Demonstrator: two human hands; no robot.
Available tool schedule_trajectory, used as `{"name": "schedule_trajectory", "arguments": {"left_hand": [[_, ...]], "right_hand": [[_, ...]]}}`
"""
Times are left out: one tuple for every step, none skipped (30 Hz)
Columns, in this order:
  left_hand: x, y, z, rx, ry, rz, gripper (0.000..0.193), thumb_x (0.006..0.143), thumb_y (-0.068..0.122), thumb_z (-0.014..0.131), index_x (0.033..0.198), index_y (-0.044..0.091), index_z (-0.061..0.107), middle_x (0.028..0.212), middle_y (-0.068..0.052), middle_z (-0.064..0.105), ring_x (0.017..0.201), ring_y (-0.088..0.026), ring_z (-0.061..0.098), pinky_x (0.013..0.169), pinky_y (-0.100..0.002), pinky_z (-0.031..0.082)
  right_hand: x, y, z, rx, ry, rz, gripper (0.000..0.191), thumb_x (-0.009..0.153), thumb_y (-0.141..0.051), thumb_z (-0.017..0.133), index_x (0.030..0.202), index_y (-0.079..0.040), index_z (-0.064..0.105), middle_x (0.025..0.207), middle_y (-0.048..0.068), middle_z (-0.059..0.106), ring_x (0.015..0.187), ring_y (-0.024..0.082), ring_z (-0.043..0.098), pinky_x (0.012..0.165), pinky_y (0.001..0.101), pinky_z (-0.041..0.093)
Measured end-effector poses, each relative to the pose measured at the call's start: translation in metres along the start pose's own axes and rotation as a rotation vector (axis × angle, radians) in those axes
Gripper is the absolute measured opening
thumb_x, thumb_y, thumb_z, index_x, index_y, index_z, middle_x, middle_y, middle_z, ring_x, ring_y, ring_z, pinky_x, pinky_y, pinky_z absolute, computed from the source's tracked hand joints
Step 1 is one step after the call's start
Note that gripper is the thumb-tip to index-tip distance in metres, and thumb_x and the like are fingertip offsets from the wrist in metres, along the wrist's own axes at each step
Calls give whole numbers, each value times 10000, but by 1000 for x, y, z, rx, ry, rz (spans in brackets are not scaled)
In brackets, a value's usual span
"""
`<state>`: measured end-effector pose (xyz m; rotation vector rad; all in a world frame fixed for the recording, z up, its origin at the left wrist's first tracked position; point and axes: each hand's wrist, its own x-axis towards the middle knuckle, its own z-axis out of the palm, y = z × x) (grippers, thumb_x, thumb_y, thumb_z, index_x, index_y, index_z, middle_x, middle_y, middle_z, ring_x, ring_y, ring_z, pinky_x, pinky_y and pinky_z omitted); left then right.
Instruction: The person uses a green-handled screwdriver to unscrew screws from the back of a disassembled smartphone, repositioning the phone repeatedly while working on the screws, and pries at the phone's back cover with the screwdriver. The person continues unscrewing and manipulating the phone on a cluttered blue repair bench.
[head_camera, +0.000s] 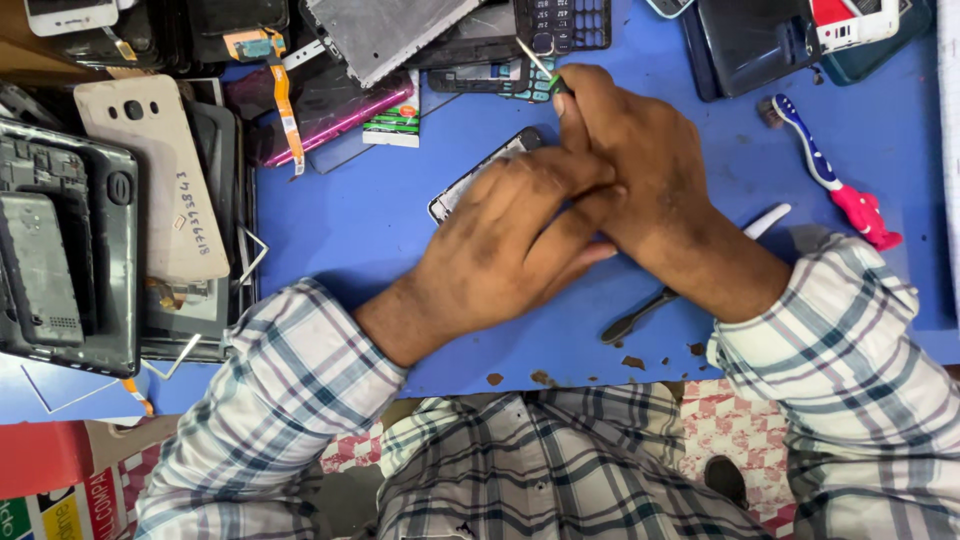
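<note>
Blue mat (380, 215): left hand (510, 235) flat, pinning phone (480, 172); right hand (630, 165) crossed over, fingers pinching screwdriver (540, 65) (tip up).

Two hands: left (510, 235), right (640, 165); one toothbrush (830, 180); one screwdriver (538, 62); one beige back cover (160, 180).

green-and-white small packet (398, 122) lay at twelve o'clock, left of centre | dark phone screens (752, 40) at one o'clock | red, yellow and green printed box (60, 505) at seven o'clock
</note>
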<state>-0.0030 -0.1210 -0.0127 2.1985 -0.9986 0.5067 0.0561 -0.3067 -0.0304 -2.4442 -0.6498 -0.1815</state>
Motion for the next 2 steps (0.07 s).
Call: {"name": "schedule_trajectory", "arguments": {"left_hand": [[-1, -1, 0, -28, -16, 34, 388, 1011, 198, 844, 1279, 63, 598, 1348, -94, 582, 1208, -262, 609, 1029, -417, 514], [-1, -2, 1, -58, -32, 68, 344, 1012, 175, 839, 1248, 81, 608, 1317, -83, 585, 1223, -262, 619, 1040, -421, 520]], "right_hand": [[2, -2, 0, -45, -23, 19, 194, 1153, -223, 582, 1267, -67, 587, 886, 168, 720, 747, 392, 691, 609, 503, 510], [3, -4, 1, -89, -47, 38, 202, 1155, -238, 585, 1277, -77, 582, 884, 165, 725, 752, 395, 692, 618, 508, 517]]}}
